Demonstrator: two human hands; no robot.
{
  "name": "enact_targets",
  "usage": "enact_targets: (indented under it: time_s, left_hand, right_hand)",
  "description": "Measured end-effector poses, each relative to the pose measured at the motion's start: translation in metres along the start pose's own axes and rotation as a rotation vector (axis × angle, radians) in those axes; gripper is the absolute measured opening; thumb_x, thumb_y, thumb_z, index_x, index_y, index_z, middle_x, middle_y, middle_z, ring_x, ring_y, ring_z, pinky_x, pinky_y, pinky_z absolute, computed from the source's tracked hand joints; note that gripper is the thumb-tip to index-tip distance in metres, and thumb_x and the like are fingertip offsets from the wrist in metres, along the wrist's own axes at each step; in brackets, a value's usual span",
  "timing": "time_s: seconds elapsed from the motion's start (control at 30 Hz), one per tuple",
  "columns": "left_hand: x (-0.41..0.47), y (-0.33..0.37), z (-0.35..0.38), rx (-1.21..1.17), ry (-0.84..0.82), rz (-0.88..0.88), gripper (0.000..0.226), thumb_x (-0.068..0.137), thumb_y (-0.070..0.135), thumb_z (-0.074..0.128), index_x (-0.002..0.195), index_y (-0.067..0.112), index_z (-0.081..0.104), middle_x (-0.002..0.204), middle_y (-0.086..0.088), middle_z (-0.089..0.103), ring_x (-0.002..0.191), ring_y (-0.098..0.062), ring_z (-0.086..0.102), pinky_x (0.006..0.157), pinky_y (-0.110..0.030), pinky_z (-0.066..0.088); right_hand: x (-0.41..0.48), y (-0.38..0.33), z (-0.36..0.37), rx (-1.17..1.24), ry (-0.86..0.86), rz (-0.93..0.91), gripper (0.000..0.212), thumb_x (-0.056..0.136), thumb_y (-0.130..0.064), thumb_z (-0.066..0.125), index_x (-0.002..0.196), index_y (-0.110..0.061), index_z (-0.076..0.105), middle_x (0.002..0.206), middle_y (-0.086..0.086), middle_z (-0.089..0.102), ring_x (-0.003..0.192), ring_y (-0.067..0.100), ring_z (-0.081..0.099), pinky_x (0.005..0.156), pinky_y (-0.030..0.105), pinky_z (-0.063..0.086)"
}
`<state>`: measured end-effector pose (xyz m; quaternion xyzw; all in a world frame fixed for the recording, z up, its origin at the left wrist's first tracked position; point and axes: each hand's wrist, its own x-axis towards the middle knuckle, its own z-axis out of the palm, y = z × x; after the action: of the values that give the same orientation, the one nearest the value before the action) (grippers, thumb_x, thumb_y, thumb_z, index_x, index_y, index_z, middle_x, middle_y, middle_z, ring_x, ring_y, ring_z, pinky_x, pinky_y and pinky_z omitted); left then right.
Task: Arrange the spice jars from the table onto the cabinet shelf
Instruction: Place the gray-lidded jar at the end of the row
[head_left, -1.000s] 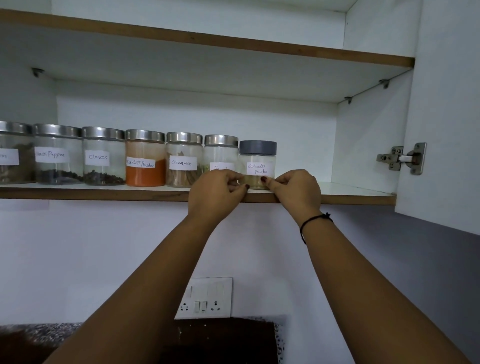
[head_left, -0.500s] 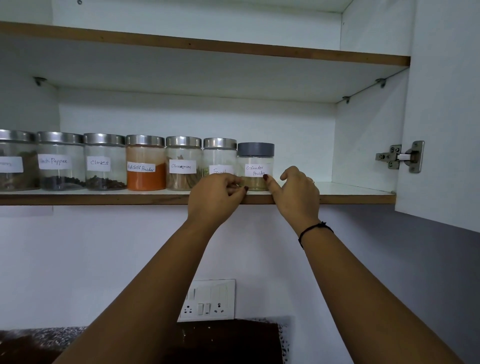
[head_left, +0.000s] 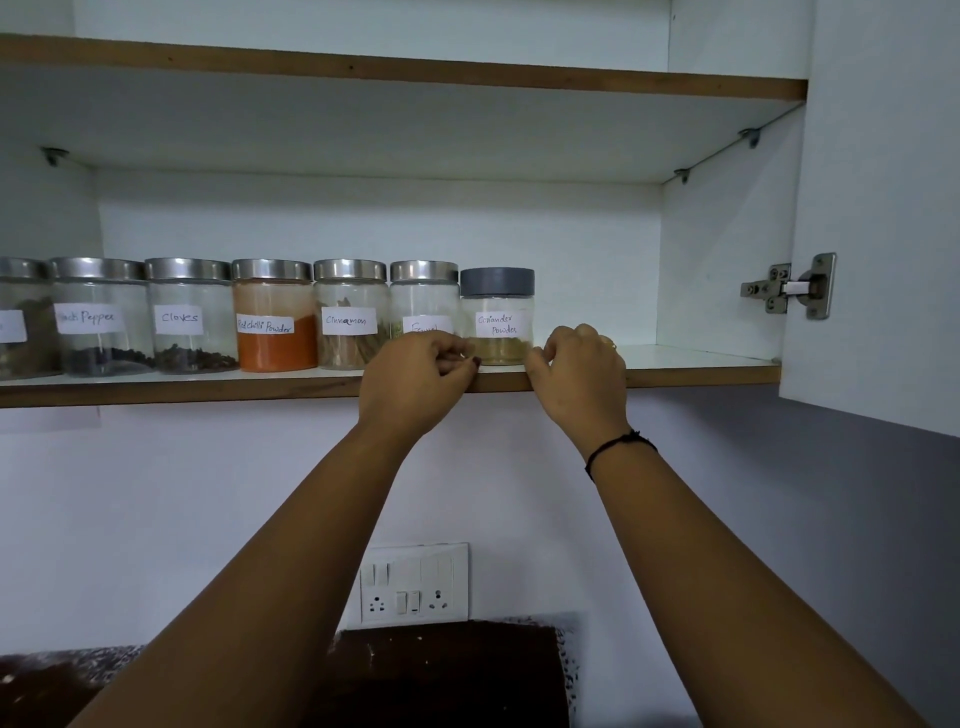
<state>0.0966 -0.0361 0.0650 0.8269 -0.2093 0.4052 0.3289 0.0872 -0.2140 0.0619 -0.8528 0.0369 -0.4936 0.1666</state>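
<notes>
Coriander jar (head_left: 497, 317): upright on the shelf (head_left: 701, 371), right end of the row, just beside the fennel jar (head_left: 423, 296) and close to the front edge.
Handling: clear and smooth, with only a bit of powder in the bottom, so I'd guess it's light. It's probably slippery, and breakable if it's glass. I'd take it round the body under the grey lid, not by fingertips at the base.
Left hand (head_left: 415, 374): fingers curled, tips at the jar's lower left. Can't tell if it's pinching or just nudging.
Right hand (head_left: 576, 374): curled too, thumb by the lower right. Same deal, can't tell.
Edges: the shelf lip sits right under both hands, so push the jar back rather than pull it.
Room: bare shelf to the right up to the cabinet wall, and plenty of headroom. The open door (head_left: 883, 208) is well off to the right.
</notes>
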Motion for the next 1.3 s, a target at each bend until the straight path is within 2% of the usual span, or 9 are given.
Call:
enact_targets:
  time_s: [0.1, 0.3, 0.4, 0.47, 0.53, 0.63, 0.73, 0.93, 1.3]
  left_hand:
    - [0.000, 0.001, 0.000, 0.007, -0.003, -0.010, 0.022, 0.089, 0.033, 0.064, 0.107, 0.027, 0.076, 0.084, 0.012, 0.075, 0.085, -0.001, 0.066, 0.072, -0.023, 0.051]
    - [-0.002, 0.005, -0.001, 0.021, 0.002, -0.036, 0.021, 0.087, 0.031, 0.063, 0.104, 0.028, 0.076, 0.080, 0.013, 0.073, 0.083, -0.002, 0.066, 0.070, -0.022, 0.050]
    - [-0.009, 0.012, 0.003, 0.047, 0.082, -0.036, 0.019, 0.088, 0.032, 0.064, 0.101, 0.025, 0.076, 0.086, 0.010, 0.075, 0.085, -0.006, 0.068, 0.070, -0.025, 0.052]
    - [-0.015, 0.017, 0.006, 0.076, 0.139, -0.020, 0.018, 0.090, 0.035, 0.065, 0.099, 0.024, 0.076, 0.090, 0.009, 0.076, 0.086, -0.007, 0.069, 0.069, -0.027, 0.054]
    - [-0.020, 0.020, 0.009, 0.097, 0.170, 0.006, 0.019, 0.092, 0.036, 0.065, 0.099, 0.022, 0.075, 0.093, 0.007, 0.076, 0.086, -0.011, 0.070, 0.068, -0.029, 0.055]
    - [-0.021, 0.022, 0.009, 0.124, 0.155, 0.062, 0.021, 0.093, 0.031, 0.065, 0.108, 0.019, 0.073, 0.121, 0.001, 0.070, 0.107, -0.018, 0.066, 0.077, -0.028, 0.052]
    - [-0.027, 0.022, 0.003, 0.039, 0.156, 0.053, 0.029, 0.091, 0.029, 0.067, 0.119, 0.022, 0.070, 0.150, 0.000, 0.049, 0.129, -0.018, 0.051, 0.091, -0.028, 0.044]
    - [-0.070, 0.050, -0.004, -0.342, 0.191, 0.089, 0.022, 0.091, 0.022, 0.066, 0.112, 0.020, 0.072, 0.113, 0.008, 0.067, 0.107, -0.007, 0.063, 0.091, -0.039, 0.056]
    - [-0.176, 0.094, 0.034, -0.610, -0.007, -0.049, 0.020, 0.092, 0.030, 0.064, 0.110, 0.028, 0.071, 0.116, 0.012, 0.067, 0.113, -0.006, 0.062, 0.087, -0.020, 0.055]
  right_hand:
    - [-0.004, 0.000, -0.002, -0.021, 0.005, -0.045, 0.032, 0.095, -0.029, 0.046, 0.094, -0.006, 0.068, 0.096, 0.012, 0.061, 0.092, 0.031, 0.054, 0.072, 0.033, 0.039]
    - [-0.023, 0.008, -0.022, 0.292, -0.079, -0.118, 0.014, 0.086, -0.024, 0.060, 0.092, -0.015, 0.069, 0.094, 0.000, 0.060, 0.095, 0.020, 0.057, 0.075, 0.031, 0.050]
    - [-0.044, 0.010, -0.033, 0.302, -0.158, -0.156, 0.035, 0.086, -0.027, 0.065, 0.120, -0.016, 0.065, 0.117, 0.003, 0.063, 0.115, 0.021, 0.055, 0.091, 0.027, 0.046]
    - [-0.059, 0.011, -0.039, 0.250, -0.273, -0.169, 0.058, 0.089, -0.032, 0.064, 0.143, -0.019, 0.048, 0.147, 0.001, 0.046, 0.139, 0.018, 0.037, 0.105, 0.026, 0.035]
    - [-0.072, 0.011, -0.046, 0.198, -0.332, -0.176, 0.067, 0.091, -0.037, 0.062, 0.151, -0.022, 0.036, 0.160, -0.004, 0.027, 0.146, 0.015, 0.025, 0.111, 0.028, 0.030]
    - [-0.090, 0.010, -0.059, 0.198, -0.280, -0.192, 0.059, 0.092, -0.040, 0.060, 0.145, -0.023, 0.044, 0.152, -0.005, 0.040, 0.139, 0.015, 0.035, 0.103, 0.027, 0.037]
    - [-0.105, 0.013, -0.074, 0.261, -0.162, -0.180, 0.042, 0.090, -0.038, 0.062, 0.129, -0.024, 0.060, 0.134, -0.009, 0.054, 0.126, 0.012, 0.046, 0.092, 0.021, 0.040]
    - [-0.135, 0.022, -0.096, 0.478, -0.078, -0.089, 0.025, 0.086, -0.038, 0.063, 0.108, -0.027, 0.069, 0.110, -0.015, 0.060, 0.101, 0.007, 0.058, 0.079, 0.034, 0.057]
    - [-0.215, 0.064, -0.112, 0.629, -0.073, 0.178, 0.018, 0.079, -0.039, 0.061, 0.093, -0.031, 0.069, 0.098, -0.015, 0.067, 0.086, 0.001, 0.063, 0.065, 0.008, 0.052]
